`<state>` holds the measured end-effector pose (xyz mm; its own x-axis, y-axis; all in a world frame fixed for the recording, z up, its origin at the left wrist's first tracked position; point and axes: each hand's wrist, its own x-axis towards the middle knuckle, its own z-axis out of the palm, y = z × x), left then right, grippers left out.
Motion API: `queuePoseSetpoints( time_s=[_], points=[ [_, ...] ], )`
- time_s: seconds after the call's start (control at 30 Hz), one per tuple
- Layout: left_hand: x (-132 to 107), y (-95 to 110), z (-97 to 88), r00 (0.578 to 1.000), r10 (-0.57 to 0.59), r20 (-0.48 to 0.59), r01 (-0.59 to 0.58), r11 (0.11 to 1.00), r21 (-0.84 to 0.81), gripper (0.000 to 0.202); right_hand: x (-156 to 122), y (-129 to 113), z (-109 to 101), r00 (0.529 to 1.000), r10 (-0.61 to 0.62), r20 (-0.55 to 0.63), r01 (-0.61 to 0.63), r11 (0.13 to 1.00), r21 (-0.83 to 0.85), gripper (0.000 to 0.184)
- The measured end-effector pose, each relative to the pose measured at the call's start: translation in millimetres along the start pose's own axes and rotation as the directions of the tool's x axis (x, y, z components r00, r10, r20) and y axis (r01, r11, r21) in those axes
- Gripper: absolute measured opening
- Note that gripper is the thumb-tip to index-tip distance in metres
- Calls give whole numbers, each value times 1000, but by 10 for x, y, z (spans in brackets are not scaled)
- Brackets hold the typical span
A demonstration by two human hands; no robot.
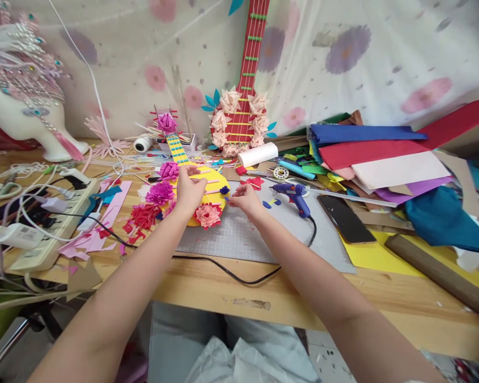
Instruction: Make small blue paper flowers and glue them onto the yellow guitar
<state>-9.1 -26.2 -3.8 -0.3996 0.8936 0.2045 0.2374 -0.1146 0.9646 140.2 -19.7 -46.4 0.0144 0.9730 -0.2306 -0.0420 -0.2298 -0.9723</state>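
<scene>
A yellow craft guitar [211, 177] with pink strips and paper flowers lies on a grey cutting mat [243, 246]. My left hand [190, 190] rests on its body near the neck, fingers bent and closed against it. At the guitar's right edge my right hand [246, 201] is closed in a pinch on a small blue paper piece [227, 199], partly hidden by the fingertips. Just above sits a dark blue paper flower [224, 189]. A coral flower [208, 215] is on the lower edge, and magenta flowers [160, 193] line the left side. Loose blue paper pieces [272, 203] lie right of my right hand.
A blue glue gun [292, 196] lies on the mat, its black cord [231, 274] crossing the front. A phone [346, 219] and stacked coloured sheets [383, 154] are right. A power strip [59, 223] is left. A red craft guitar [239, 119] stands behind.
</scene>
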Motion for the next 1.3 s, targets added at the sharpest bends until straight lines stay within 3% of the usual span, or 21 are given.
queuePoseSetpoints(
  time_s=[0.07,0.17,0.27,0.33,0.73,1.03,1.3],
  points=[
    [28,-60,-34,991,119,66,-129,975,181,39,48,16,46,998,-46,-53,38,991,-132,43],
    [41,-74,-92,939,256,228,-336,825,454,44,100,22,77,984,-147,-105,98,925,-368,42],
    [37,-41,-119,897,251,363,-434,649,625,50,129,3,86,979,-181,-97,117,878,-464,42],
    [35,-23,-110,890,202,409,-444,587,677,55,145,-12,88,982,-164,-92,104,882,-460,43],
    [41,56,89,821,59,569,-526,468,710,75,226,-56,101,987,-139,-80,82,864,-496,44],
    [46,12,208,781,113,614,-587,467,661,72,179,-69,22,998,-61,-25,55,980,-192,39],
    [66,23,250,730,165,663,-668,379,641,68,238,-14,31,997,-71,-38,63,981,-181,39]
  ],
)
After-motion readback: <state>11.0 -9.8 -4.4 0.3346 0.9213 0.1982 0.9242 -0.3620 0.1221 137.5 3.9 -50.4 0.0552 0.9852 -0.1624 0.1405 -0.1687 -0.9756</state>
